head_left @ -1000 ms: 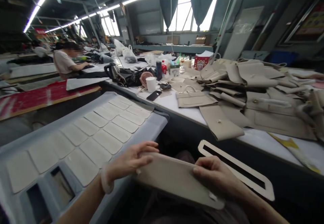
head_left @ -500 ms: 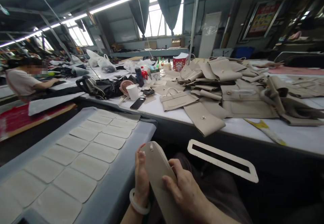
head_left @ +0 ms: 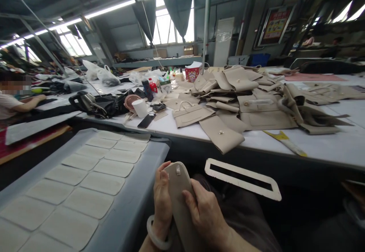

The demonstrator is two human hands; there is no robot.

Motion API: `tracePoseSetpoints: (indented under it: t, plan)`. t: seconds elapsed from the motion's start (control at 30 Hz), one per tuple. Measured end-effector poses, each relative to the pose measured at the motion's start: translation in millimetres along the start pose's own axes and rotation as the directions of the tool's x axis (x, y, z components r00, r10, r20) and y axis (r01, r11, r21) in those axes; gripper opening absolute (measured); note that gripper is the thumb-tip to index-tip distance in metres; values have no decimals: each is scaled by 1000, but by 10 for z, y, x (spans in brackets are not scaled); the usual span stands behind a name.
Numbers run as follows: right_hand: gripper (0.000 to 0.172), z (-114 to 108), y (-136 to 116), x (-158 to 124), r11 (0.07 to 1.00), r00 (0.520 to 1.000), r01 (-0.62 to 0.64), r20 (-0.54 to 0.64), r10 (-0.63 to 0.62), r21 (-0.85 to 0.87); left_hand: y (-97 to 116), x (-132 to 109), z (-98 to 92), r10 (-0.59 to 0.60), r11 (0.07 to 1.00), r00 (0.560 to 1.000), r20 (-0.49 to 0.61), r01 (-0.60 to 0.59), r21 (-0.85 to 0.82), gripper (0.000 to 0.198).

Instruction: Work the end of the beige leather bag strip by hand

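Worktable in white spans the view from nine o'clock to four, and a padded blue-grey board slants below it at eight o'clock. Toward three o'clock on the table lies a heap of beige pieces, folded and overlapping. Two rows of pale panels lie on the board, flat with rounded corners. At six o'clock, over the person's lap, is a long beige panel, tilted with its rounded end up and its lower part running out of sight. Near it, at four o'clock, sits a cream slotted frame, apart from both hands; what supports it is unclear. The right hand is partly closed, fingers curled over the panel's three o'clock edge, thumb against its face. The left hand, also half closed, cups the nine o'clock edge near the rounded end. A black phone lies on the table at nine o'clock from centre. A white bangle circles the left wrist, and a small clear tab shows near the panel's upper end.
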State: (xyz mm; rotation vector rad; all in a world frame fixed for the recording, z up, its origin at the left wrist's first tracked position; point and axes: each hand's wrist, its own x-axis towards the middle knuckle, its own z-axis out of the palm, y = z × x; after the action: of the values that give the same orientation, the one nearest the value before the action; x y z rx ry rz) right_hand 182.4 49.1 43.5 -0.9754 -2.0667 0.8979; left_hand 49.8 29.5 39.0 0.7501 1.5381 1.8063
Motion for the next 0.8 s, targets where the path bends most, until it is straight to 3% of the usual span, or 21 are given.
tracePoseSetpoints:
  t: [0.17,0.27,0.47,0.53,0.63,0.8]
  plan:
    - [42,-30,-27,163,981,991,-124,38,131,-151,32,22,85,-3,996,1000,-10,4,87,46]
    - [45,-45,30,229,983,983,-181,19,181,5,69,42,122,-30,991,1000,-3,30,130,45]
    - [48,-80,200,138,925,974,-211,-15,228,316,86,68,118,-62,998,977,205,54,43,41]
    - [47,-116,194,127,913,970,-232,13,242,335,88,69,109,-44,997,967,251,28,67,44]
    - [40,-177,137,190,923,969,-248,56,242,294,104,66,131,-30,989,971,235,-6,149,42]
    - [38,-191,123,358,950,979,-192,-18,202,248,113,78,232,29,984,979,204,-64,168,36]
